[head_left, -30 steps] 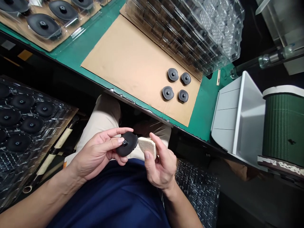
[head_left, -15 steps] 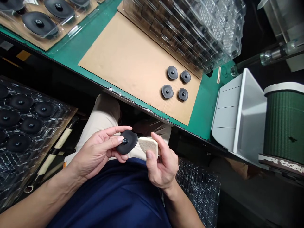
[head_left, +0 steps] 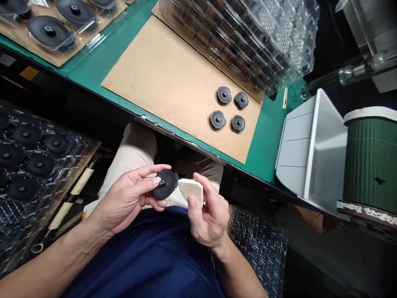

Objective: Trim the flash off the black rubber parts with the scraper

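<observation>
Black and round, the small rubber disc (head_left: 165, 184) has a little knob in its middle. The left hand (head_left: 130, 200) pinches it by the edge, over the lap. Just to its right, touching its rim, is a pale sponge block (head_left: 192, 191), gripped tight in the right hand (head_left: 209, 215). This looks like the wiping step; the block should rub all around the disc next. Farther up past the hands, four discs (head_left: 228, 108) lie on cardboard (head_left: 167, 78).

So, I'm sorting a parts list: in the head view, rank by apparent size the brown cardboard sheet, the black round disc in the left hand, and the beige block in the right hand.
1. Brown cardboard sheet, by far.
2. Black round disc in the left hand.
3. Beige block in the right hand; partly hidden by fingers and close in size to the disc, so that order is unsure.
</observation>
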Available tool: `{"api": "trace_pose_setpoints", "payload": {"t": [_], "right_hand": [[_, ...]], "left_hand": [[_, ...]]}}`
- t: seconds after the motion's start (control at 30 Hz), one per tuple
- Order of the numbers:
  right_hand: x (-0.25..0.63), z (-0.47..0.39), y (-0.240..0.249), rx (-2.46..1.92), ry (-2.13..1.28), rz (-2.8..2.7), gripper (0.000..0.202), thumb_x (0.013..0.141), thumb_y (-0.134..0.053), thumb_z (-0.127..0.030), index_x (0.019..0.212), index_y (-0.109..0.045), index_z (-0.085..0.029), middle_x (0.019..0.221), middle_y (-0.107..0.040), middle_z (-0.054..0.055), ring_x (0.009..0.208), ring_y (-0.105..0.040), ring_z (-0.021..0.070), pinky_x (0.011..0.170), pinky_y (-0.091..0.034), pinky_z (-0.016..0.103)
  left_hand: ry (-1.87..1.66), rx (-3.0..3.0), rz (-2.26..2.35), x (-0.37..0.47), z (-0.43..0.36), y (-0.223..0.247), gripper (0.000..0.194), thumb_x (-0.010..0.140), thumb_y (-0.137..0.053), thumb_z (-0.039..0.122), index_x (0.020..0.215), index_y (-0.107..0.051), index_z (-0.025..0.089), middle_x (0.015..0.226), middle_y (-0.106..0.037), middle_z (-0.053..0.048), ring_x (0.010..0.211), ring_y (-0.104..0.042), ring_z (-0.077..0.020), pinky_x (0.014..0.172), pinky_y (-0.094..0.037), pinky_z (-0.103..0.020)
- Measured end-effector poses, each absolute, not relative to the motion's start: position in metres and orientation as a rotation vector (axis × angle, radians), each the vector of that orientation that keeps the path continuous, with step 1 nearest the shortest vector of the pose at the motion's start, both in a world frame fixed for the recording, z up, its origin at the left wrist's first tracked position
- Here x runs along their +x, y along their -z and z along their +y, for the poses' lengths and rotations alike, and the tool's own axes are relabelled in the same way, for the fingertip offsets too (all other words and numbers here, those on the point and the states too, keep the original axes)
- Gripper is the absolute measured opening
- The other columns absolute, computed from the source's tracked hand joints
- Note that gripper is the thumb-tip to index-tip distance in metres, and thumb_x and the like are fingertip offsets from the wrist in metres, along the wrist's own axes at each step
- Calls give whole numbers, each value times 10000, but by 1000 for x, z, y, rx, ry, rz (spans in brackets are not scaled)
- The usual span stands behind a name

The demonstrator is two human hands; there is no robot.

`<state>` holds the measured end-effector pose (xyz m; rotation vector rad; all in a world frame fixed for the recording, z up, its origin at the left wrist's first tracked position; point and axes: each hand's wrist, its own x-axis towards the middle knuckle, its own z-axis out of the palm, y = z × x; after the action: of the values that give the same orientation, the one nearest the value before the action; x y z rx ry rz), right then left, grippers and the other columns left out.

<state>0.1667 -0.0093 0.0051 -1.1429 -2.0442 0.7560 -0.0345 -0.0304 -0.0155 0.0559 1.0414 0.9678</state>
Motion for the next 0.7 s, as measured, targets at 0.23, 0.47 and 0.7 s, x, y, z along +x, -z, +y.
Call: {"api": "trace_pose_setpoints", "payload": {"t": [0.23,0.47,0.7], "right_hand": [[162,-14,1,-1031,-865,-2044,473,936,-576,-167,1407,-548,-129,793,-646,11,552,-537,104,516,-463,255],[165,-10,1,-1065,-812,-2012,467,934,-583,-172,1400,-562,-152,767,-633,-6,549,-534,107,518,-467,252],[167,-10,1,-1164,-766,-2018,447,950,-578,-210,1395,-566,-163,797,-664,4,531,-533,101,487,-442,241]], "left_hand": [[-979,40,1057,-36,-27,16,443,813,-781,204,1238,-679,139,846,-755,-86,560,-694,-167,544,-615,-255],[-982,41,1028,-36,-25,12,439,809,-783,213,1230,-679,141,824,-746,-77,538,-688,-171,529,-610,-266],[-972,45,1030,-36,-29,16,402,834,-763,202,1222,-679,138,814,-750,-89,552,-693,-178,526,-609,-267]]}}
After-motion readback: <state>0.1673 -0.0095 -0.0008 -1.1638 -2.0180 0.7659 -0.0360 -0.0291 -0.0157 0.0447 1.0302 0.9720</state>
